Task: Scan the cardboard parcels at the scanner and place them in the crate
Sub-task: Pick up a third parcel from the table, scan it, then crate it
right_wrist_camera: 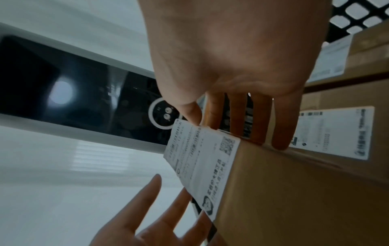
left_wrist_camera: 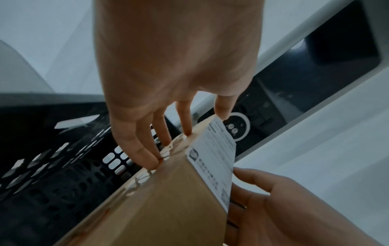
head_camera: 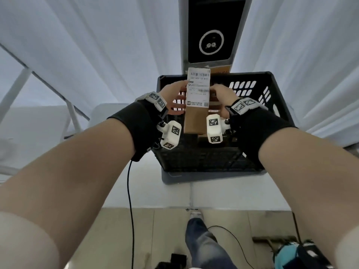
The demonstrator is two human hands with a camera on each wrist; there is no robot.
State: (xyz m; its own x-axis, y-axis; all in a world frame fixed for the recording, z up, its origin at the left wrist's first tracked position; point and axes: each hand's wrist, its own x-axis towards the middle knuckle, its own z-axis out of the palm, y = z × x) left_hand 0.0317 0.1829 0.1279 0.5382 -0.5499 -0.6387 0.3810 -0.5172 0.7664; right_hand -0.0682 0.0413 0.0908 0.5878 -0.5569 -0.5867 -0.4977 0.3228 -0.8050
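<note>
A long cardboard parcel (head_camera: 194,121) with a white label (head_camera: 198,88) hangs above the black crate (head_camera: 272,84), its label facing me, just below the scanner (head_camera: 211,42). My right hand (head_camera: 223,97) grips its right side, thumb on the label face and fingers behind (right_wrist_camera: 280,136). My left hand (head_camera: 173,98) lies against the left side with straight fingers (left_wrist_camera: 147,156) touching the taped edge. The parcel (left_wrist_camera: 168,208) fills the lower left wrist view. In the right wrist view the parcel (right_wrist_camera: 294,191) slants below the scanner's ringed lens (right_wrist_camera: 164,114).
Other labelled cardboard parcels (right_wrist_camera: 336,133) lie inside the crate (right_wrist_camera: 345,16). The crate stands on a grey base (head_camera: 174,178) on a white table (head_camera: 242,193). White curtains hang on both sides. A black cable (head_camera: 129,191) drops from my left wrist to the floor.
</note>
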